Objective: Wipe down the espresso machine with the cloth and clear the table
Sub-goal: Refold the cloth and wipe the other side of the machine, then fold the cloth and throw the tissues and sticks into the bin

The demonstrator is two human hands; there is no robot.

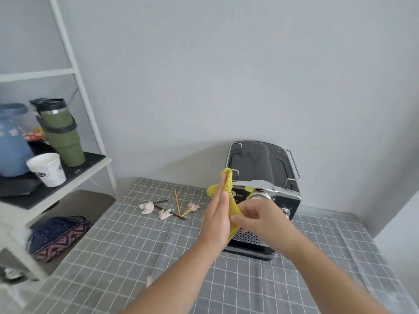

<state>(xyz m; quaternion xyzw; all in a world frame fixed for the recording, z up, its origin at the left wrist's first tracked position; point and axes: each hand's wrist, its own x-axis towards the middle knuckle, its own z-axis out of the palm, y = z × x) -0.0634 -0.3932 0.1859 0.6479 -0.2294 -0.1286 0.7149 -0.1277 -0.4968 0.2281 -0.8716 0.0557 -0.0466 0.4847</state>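
A black and chrome espresso machine (267,168) stands on the grey checked tablecloth (127,245) against the wall. A yellow cloth (229,189) hangs upright in front of the machine's left side. My left hand (218,214) lies flat against the cloth with straight fingers. My right hand (258,217) pinches the cloth's lower part from the other side. Crumpled tissue bits (147,207), dark stir sticks (169,213) and yellow sticks (177,201) lie on the table left of the machine.
A white shelf unit (74,71) stands at the left with a green tumbler (61,134), a paper cup (47,168) and a blue jug (11,146). A patterned bag (59,236) lies on a lower shelf. A small scrap (149,281) sits near the table's front.
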